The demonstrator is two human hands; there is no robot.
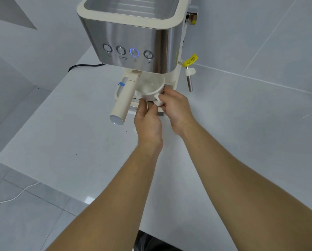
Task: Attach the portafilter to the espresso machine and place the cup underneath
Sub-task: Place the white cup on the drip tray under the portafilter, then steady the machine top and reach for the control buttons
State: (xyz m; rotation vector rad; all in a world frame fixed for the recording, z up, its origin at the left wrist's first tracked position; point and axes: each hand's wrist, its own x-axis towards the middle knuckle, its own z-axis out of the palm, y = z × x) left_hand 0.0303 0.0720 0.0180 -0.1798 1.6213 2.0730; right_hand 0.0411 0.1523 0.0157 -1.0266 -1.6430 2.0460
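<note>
A cream and steel espresso machine (133, 38) stands at the back of the white counter. The portafilter (123, 101) hangs under its brew head, cream handle pointing toward me and to the left. A white cup (151, 87) sits under the brew head on the drip tray. My right hand (175, 109) pinches the cup's handle from the right. My left hand (148, 120) touches the cup's lower front edge with its fingertips. The cup's base and the tray are mostly hidden by my hands.
A steam wand (189, 82) with a yellow tag (190, 60) hangs at the machine's right side. A black power cord (84, 67) runs behind on the left. The power button (134, 52) glows blue. The white counter (61, 133) ends at the left over a tiled floor.
</note>
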